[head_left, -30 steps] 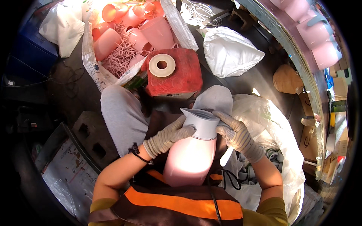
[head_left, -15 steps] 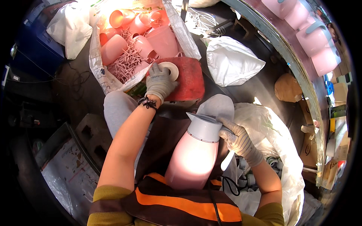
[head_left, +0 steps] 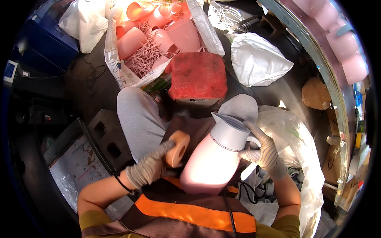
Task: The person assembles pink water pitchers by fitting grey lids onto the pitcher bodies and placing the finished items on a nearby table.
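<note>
The person sits with knees apart, and across the brown apron (head_left: 190, 129) on their lap lies a pink jug (head_left: 208, 162) with a grey collar. It leans back, its base against the apron's orange band (head_left: 194, 212), its spout pointing away toward the knees.

The gloved left hand (head_left: 149, 172) is closed round a tan tape roll (head_left: 174, 154), which is held on edge, a little blurred, just beside the jug's left flank; I can't tell whether the two touch. The gloved right hand (head_left: 265, 152) is curved about the top of the jug by its pale handle (head_left: 249, 171): the thumb presses near the collar's lower edge, and the fingers reach up to the rim of the lid.

Beyond the knees stands a red-covered block (head_left: 198, 75), just by the near right corner of an open white sack (head_left: 116, 68). Inside the sack, pink casings (head_left: 133, 43) crowd toward the far edge, with crinkled pink strips (head_left: 145, 59) nearer the front. A white bag (head_left: 258, 59) sits to the block's right.

Beside the right knee, a clear plastic bag (head_left: 307, 166) holds grey parts (head_left: 268, 189). More pink jugs (head_left: 354, 69) line up on the bench (head_left: 317, 57), close to its edge.
</note>
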The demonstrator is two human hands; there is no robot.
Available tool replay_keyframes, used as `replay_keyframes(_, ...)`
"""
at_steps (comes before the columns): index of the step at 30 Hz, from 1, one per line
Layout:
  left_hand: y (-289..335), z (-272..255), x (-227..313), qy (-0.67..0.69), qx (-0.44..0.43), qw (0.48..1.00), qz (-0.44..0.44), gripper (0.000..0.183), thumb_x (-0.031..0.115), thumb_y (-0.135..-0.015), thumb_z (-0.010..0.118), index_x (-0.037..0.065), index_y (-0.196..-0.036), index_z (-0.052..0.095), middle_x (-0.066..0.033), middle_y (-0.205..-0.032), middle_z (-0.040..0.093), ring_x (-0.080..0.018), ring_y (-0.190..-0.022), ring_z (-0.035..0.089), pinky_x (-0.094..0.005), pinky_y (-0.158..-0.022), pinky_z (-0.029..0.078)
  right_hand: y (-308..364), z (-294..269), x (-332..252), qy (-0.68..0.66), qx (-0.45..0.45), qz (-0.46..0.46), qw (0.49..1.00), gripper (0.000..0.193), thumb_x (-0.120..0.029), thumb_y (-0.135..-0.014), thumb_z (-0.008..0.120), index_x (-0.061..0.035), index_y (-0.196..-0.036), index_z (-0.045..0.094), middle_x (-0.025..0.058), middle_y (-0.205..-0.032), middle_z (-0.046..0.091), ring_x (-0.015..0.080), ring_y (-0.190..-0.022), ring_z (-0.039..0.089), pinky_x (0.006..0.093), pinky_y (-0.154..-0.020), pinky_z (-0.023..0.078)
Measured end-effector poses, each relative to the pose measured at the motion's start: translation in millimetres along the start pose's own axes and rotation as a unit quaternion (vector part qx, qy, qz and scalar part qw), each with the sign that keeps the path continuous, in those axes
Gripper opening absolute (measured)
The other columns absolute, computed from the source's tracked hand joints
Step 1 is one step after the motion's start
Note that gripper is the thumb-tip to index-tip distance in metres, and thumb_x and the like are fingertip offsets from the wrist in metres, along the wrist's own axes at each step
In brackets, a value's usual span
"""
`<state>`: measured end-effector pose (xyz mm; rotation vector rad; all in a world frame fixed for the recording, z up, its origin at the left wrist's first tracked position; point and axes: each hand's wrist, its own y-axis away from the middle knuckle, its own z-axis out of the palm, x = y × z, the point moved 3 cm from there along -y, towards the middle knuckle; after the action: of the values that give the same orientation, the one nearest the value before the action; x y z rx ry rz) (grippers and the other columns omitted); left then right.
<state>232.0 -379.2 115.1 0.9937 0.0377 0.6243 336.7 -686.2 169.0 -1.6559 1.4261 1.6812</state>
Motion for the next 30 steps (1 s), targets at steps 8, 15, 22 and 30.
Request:
replay_keyframes(8,-25.8,10.0,-12.4,0.04,-0.053,0.997,-0.032,0.078,0.062,-0.089,0.057,0.012,-0.145,0.036,-0.0151,-0.137,0.05,-0.0356,-0.122,0.052,-0.0598,-0.099,0.044,13.9,3.6,-12.3,-0.024,0.032,-0.004,0.999,0.083,-0.005,-0.067,0.086,0.0024,-0.139,0.045,0.0142,-0.112,0.067,0.0168,-0.1,0.064,0.03,-0.088,0.053)
replay_keyframes(15,-20.6,21.3,-3.7,0.061,-0.053,0.995,0.056,0.073,0.059,-0.089,0.059,0.015,-0.144,0.04,-0.0096,-0.128,0.054,-0.0249,-0.115,0.057,-0.0469,-0.094,0.051,33.2,-6.3,-27.9,0.101,0.068,-0.069,0.99,0.087,-0.011,-0.063,0.088,-0.0005,-0.138,0.047,0.0145,-0.107,0.068,0.0146,-0.094,0.064,0.0282,-0.08,0.054)
replay_keyframes(22,-54.6,55.9,138.3,-0.008,-0.127,0.924,0.36,0.058,0.05,-0.096,0.052,0.01,-0.138,0.046,-0.0046,-0.117,0.061,-0.0157,-0.103,0.06,-0.0311,-0.085,0.05,-35.6,-16.7,-85.2,0.05,0.167,-0.281,0.944,0.097,-0.002,-0.062,0.085,-0.0068,-0.147,0.038,0.0118,-0.1,0.07,0.0081,-0.063,0.058,0.0248,-0.054,0.05)
replay_keyframes(30,-167.4,63.0,227.1,0.027,-0.067,0.921,0.382,0.048,0.044,-0.091,0.064,0.006,-0.12,0.062,-0.0029,-0.108,0.065,-0.0158,-0.099,0.061,-0.03,-0.09,0.048,-164.3,-23.7,-71.7,0.318,0.221,-0.352,0.852,0.096,-0.039,-0.066,0.087,-0.0174,-0.147,0.039,0.0091,-0.097,0.067,0.0208,-0.068,0.061,0.0341,-0.065,0.052)
